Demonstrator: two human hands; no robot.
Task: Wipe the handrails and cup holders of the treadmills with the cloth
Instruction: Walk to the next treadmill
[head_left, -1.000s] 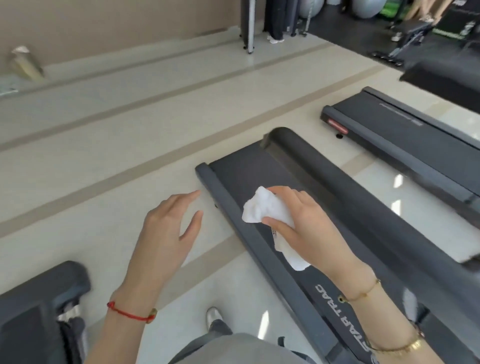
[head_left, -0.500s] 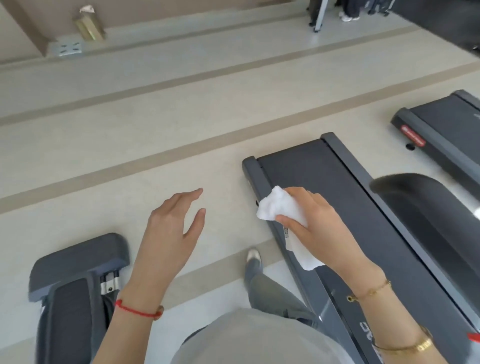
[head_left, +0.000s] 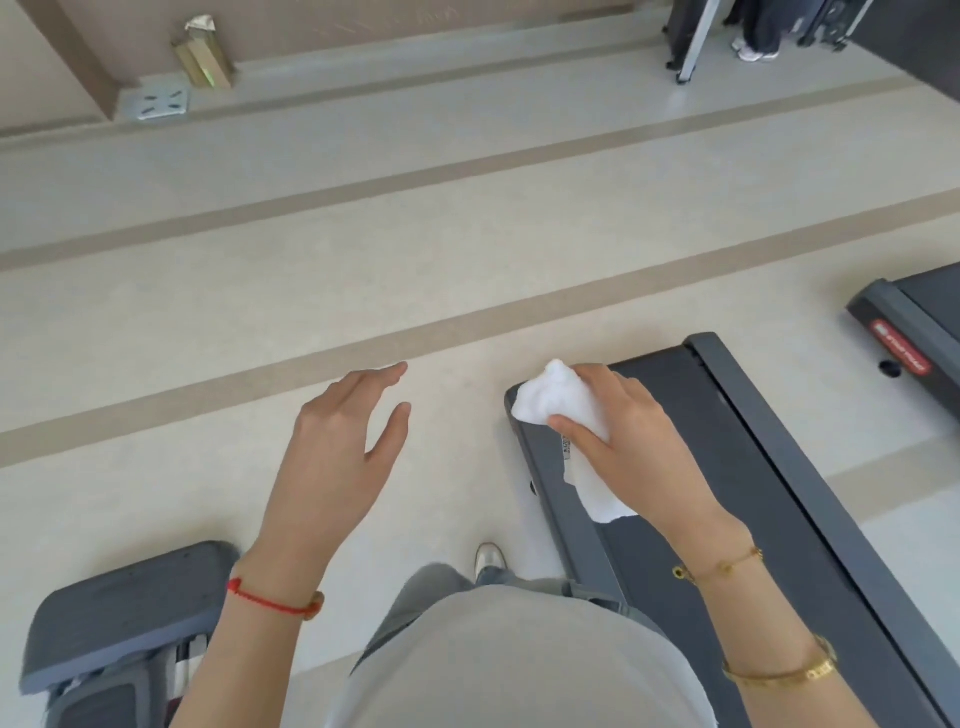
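Pale vinyl floor (head_left: 363, 270) is crossed between machines; no handrail or cup holder is in view. The treadmill deck (head_left: 691, 467) lies at the right, its rear end under the right hand (head_left: 631, 441), which pinches the white, crumpled cloth (head_left: 558, 410). The left hand (head_left: 340, 452) is held relaxed and empty. The cloth is best re-bunched to a clean face before the next rail is reached.

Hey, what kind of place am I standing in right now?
Most likely a gym. A treadmill deck lies under your right hand, a second treadmill sits to its right, and more grey exercise equipment stands on the pale striped floor.
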